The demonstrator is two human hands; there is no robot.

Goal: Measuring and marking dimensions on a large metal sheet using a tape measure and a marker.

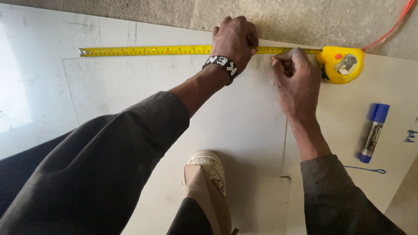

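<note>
Tape measure (174,51) runs along board's (109,100) far edge; case (342,64) at right end. Marker (373,132) nr right edge. Shoe (208,182) on board, nr near edge.
</note>
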